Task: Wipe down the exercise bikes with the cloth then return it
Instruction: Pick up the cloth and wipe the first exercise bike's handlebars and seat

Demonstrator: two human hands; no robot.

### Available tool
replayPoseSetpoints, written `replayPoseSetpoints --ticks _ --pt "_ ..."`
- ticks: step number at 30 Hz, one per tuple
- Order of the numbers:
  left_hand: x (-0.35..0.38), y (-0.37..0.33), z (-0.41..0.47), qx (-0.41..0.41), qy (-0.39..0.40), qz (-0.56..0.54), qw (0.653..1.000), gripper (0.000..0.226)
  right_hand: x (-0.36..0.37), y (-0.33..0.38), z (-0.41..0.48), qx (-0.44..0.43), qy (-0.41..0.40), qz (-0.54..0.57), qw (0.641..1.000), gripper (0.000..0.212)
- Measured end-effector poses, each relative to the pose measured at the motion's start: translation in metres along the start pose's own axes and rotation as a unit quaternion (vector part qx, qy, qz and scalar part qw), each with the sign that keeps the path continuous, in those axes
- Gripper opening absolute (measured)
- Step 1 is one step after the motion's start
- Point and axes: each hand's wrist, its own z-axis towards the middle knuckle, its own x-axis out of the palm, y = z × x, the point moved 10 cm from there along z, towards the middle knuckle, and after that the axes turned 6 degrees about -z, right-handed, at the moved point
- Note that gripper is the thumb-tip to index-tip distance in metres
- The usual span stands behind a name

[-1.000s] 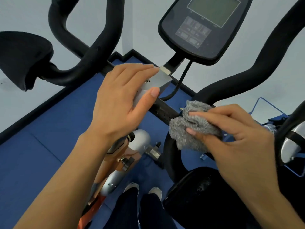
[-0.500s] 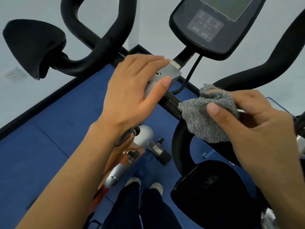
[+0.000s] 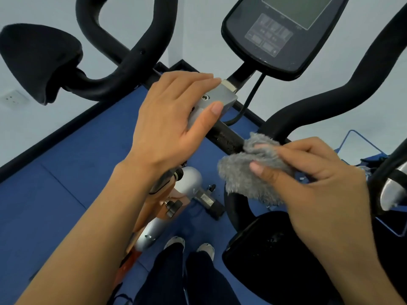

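I look down on an exercise bike with black handlebars [image 3: 312,111] and a dark console [image 3: 277,31]. My left hand [image 3: 174,119] grips the grey metal clamp block [image 3: 220,97] at the handlebar's centre, fingers over its top and thumb on its side. My right hand [image 3: 317,181] pinches a fluffy grey cloth [image 3: 246,172] and presses it against the black crossbar [image 3: 226,137] just right of the clamp. The cloth hangs down over the bar and hides the part beneath it.
A black elbow pad [image 3: 37,60] sits at upper left and another [image 3: 271,256] at lower right. The orange and silver frame [image 3: 160,208] drops to a blue floor [image 3: 55,194]. My shoes [image 3: 189,245] stand below. A blue wire rack [image 3: 363,146] is at right.
My right hand with the cloth has slid down and left along the crossbar, then back slightly. My left hand stays on the clamp block. The camera view has shifted a little.
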Motion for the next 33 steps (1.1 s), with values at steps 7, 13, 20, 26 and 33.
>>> replayPoseSetpoints --ticks 7,13,20,26,33 --pt "-0.001 -0.002 0.000 -0.004 -0.007 -0.001 1.000 0.065 0.004 0.006 0.002 -0.005 0.045 -0.003 0.999 0.034" --pt "-0.002 -0.001 0.001 -0.005 -0.016 -0.010 1.000 0.062 0.018 0.016 -0.007 -0.092 0.090 -0.117 0.985 0.033" --pt "-0.005 0.002 0.001 -0.019 -0.031 -0.034 0.999 0.062 0.031 0.017 -0.012 -0.096 0.152 -0.125 0.976 0.028" --pt "-0.018 0.010 -0.003 -0.078 -0.095 -0.083 0.989 0.045 0.009 0.035 0.010 -0.132 0.143 -0.130 0.972 0.028" --pt "-0.025 0.009 -0.006 -0.086 -0.135 -0.080 0.984 0.045 0.042 0.063 0.046 -0.186 0.052 -0.284 0.939 0.021"
